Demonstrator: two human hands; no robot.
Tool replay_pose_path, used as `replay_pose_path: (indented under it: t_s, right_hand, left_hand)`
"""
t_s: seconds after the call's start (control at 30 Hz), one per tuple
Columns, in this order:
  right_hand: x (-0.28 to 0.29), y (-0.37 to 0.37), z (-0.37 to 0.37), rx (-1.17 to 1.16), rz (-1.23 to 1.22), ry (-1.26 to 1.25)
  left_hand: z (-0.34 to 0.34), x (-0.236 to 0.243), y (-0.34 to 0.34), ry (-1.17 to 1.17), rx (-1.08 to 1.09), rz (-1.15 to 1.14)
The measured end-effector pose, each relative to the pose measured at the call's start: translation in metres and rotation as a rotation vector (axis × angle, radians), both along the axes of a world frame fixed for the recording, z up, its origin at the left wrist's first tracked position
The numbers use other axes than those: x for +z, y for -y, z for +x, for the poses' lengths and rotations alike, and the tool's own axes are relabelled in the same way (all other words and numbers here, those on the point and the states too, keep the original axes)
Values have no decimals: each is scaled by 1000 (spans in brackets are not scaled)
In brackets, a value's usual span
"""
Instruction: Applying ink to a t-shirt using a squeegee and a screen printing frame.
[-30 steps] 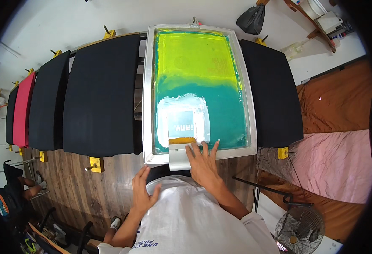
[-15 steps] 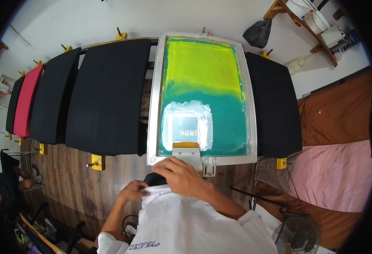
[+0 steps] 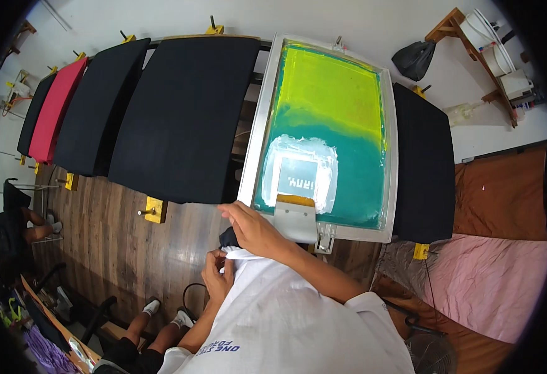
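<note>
My left hand (image 3: 216, 274) pinches the hem of my white shirt (image 3: 298, 305), seemingly to gather the loose cloth, while my right hand (image 3: 255, 235) reaches across with its fingers extended, gripping nothing I can see, by the near-left corner of the screen frame (image 3: 263, 118). I can't tell whether those fingertips touch that corner. The metal squeegee (image 3: 295, 224) lies over the frame's near edge, its amber blade (image 3: 295, 200) toward the white ink (image 3: 331, 168), probably to keep its handle end clean. My left fingertips vanish into folds, whatever supports the frame is hidden beneath it, and the fan (image 3: 432, 354) is dim and partly cut off.
</note>
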State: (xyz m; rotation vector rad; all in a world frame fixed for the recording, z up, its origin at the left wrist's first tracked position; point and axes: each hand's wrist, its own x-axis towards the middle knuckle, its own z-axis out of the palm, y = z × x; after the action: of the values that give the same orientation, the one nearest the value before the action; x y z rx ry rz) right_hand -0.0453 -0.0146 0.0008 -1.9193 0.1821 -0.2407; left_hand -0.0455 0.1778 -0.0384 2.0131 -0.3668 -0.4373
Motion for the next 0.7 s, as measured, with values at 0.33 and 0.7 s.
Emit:
replay_pose_path:
  t_s: [0.33,0.7]
  right_hand:
    - [-24,9,16,177,398,-349]
    - [-18,19,9,294,120,-254]
  left_hand:
    - [-12,-34,4,-102,187,-376]
    - [-2,-19,24,-288,282,-466]
